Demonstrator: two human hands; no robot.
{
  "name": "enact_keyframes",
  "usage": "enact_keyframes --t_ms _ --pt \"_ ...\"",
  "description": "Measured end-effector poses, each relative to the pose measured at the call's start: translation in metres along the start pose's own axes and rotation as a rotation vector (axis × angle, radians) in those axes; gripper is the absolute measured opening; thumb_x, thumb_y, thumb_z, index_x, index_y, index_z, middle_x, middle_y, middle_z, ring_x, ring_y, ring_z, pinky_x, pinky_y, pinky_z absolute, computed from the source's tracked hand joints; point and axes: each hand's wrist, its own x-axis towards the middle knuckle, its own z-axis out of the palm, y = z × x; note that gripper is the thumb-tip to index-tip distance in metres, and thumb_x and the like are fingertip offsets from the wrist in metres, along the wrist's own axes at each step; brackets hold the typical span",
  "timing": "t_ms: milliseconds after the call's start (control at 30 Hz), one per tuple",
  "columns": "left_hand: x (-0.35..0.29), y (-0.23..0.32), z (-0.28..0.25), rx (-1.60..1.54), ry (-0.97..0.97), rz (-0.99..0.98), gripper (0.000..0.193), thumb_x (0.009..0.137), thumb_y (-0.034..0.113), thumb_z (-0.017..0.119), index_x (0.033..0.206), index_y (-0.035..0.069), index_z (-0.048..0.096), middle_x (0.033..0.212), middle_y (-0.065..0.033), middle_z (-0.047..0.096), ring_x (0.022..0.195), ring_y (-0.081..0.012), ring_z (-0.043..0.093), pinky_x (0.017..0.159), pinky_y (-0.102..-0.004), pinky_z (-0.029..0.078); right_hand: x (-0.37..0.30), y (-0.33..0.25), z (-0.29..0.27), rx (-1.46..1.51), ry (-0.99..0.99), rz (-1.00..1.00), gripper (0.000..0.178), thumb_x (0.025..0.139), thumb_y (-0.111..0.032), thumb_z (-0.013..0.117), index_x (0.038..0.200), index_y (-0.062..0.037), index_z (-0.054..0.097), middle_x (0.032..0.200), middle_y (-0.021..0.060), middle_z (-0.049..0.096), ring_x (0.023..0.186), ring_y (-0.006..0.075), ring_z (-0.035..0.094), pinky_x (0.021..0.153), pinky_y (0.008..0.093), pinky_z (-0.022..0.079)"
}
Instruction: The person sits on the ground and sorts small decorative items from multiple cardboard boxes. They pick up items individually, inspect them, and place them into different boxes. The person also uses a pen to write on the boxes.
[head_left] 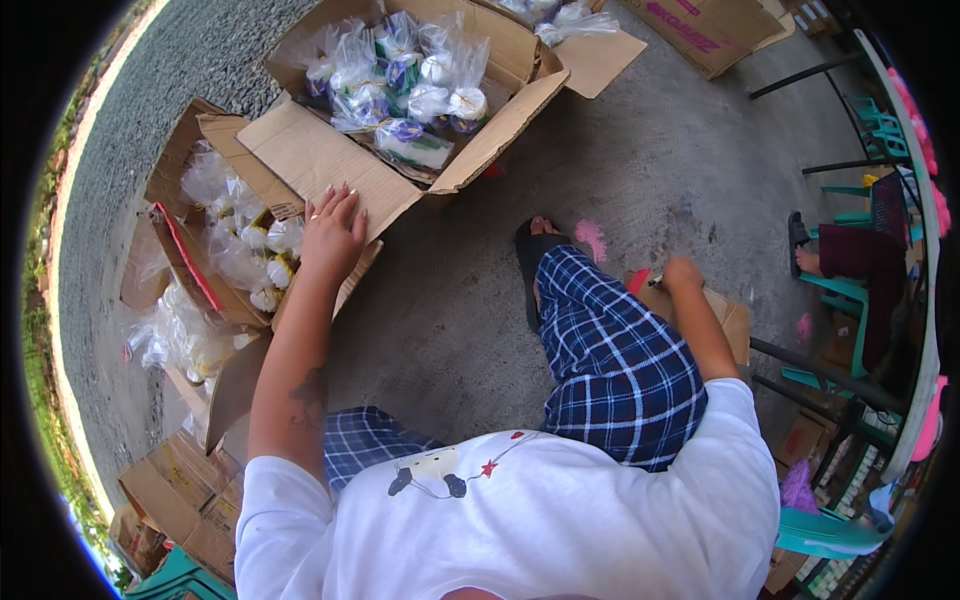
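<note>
My left hand rests on the folded-out flap of a large cardboard box, its fingers stretched over the cardboard. Inside that box lie clear plastic bags with white, purple and green contents, some tied with thin gold ties. Down at my right side, beside my knee, my right hand is closed. A small dark thing shows at its fingers, too little of it visible to name. Close to that hand are a red piece and a flat piece of cardboard.
Another open box on the left holds bagged white items. Loose clear bags bulge below it. Further boxes stand at the far right and lower left. Along the right are a table edge, green chairs and another person's leg.
</note>
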Motion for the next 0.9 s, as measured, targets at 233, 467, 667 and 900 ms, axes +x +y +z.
enact_keyframes --t_ms 233,467,667,900 --pt "0.000 -0.012 0.014 -0.075 -0.069 -0.007 0.036 0.086 0.028 0.047 0.116 0.009 0.053 0.128 -0.0065 0.046 0.124 -0.0247 0.035 0.103 -0.0456 0.022 0.004 0.070 0.107 0.209 -0.040 -0.172 0.035 0.080 -0.026 0.051 0.104 -0.0027 0.060 0.109 0.0176 0.057 0.099 0.0333 0.055 0.081 0.0407 0.045" --pt "-0.002 -0.010 0.023 0.037 -0.047 -0.060 0.038 0.088 0.028 0.043 0.122 0.012 0.047 0.133 -0.0052 0.040 0.126 -0.0243 0.032 0.104 -0.0471 0.021 0.040 0.105 -0.040 0.467 -0.045 -0.276 0.037 0.081 -0.036 0.057 0.089 0.0003 0.061 0.084 0.0176 0.062 0.078 0.0223 0.060 0.065 0.0360 0.047" --pt "0.026 0.004 0.027 0.032 -0.102 -0.179 0.040 0.089 0.026 0.042 0.127 0.015 0.042 0.136 -0.0034 0.036 0.128 -0.0233 0.029 0.106 -0.0462 0.015 0.019 -0.157 -0.372 0.684 0.684 -1.195 0.027 0.085 -0.025 0.058 0.098 -0.0012 0.056 0.082 0.0078 0.062 0.074 0.0108 0.057 0.068 0.0256 0.045" --pt "0.067 0.029 0.021 0.068 -0.194 -0.437 0.055 0.081 0.039 0.051 0.130 0.016 0.038 0.142 -0.0034 0.025 0.132 -0.0234 0.019 0.107 -0.0462 0.007 -0.013 -0.384 -0.446 0.085 0.697 -1.355 0.044 0.077 -0.043 0.060 0.101 -0.0070 0.054 0.094 0.0172 0.061 0.092 0.0317 0.057 0.074 0.0417 0.045"
